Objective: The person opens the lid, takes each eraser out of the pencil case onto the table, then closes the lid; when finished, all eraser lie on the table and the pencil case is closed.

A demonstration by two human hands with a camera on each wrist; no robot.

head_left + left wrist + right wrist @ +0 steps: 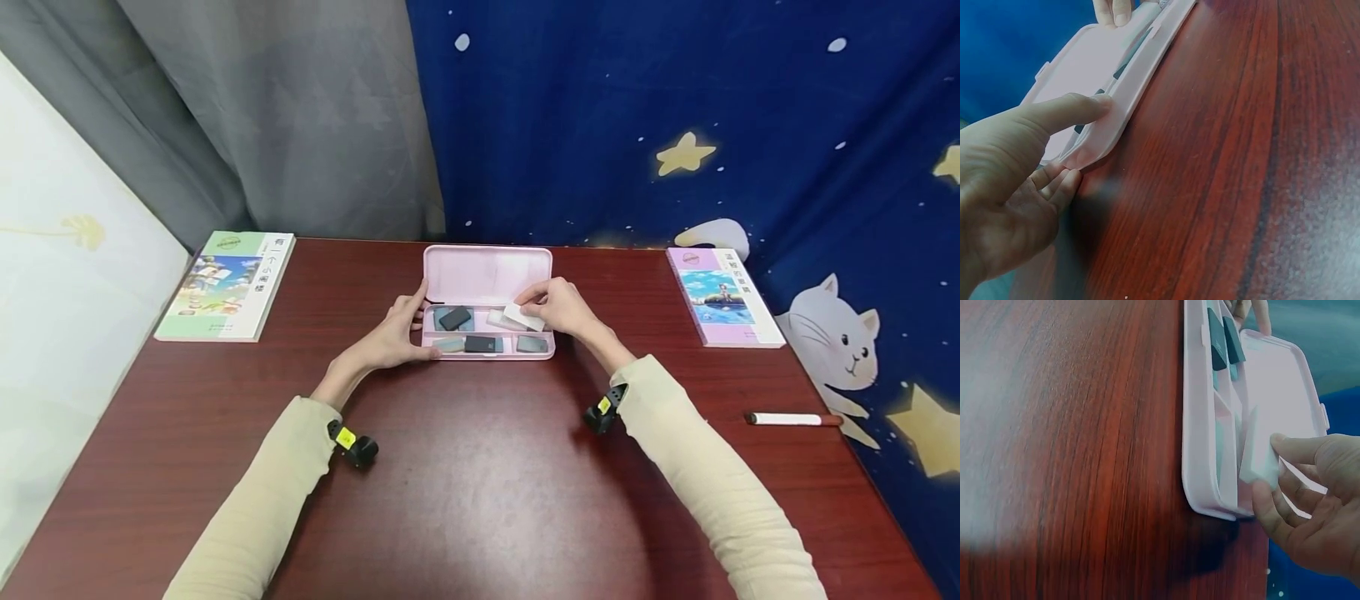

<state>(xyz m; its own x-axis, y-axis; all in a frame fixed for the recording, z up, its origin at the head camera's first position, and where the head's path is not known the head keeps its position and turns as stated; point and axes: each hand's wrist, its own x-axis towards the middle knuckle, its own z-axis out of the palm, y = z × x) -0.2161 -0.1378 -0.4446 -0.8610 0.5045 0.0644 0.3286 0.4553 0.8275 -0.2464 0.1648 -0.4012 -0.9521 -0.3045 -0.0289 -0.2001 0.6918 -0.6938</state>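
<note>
A pink pencil case [487,275] lies on the table with its lid folded back. My left hand [390,337] holds its left end, the thumb on the front rim and the other fingers around the corner, as the left wrist view shows. Between thumb and fingertips, my right hand [566,308] pinches a white eraser [1263,453] over the rear right compartment. A paler block [496,318] lies just beside that eraser. One dark block [454,318] sits in the rear left part, another dark block [480,343] in the front tray, and a grey-green block [532,344] at front right.
A green-covered book [225,287] lies at the table's back left, and a purple-covered book [723,296] at the back right. Near the right edge is a white marker [787,419]. Grey and blue curtains [562,125] hang behind the table [480,500].
</note>
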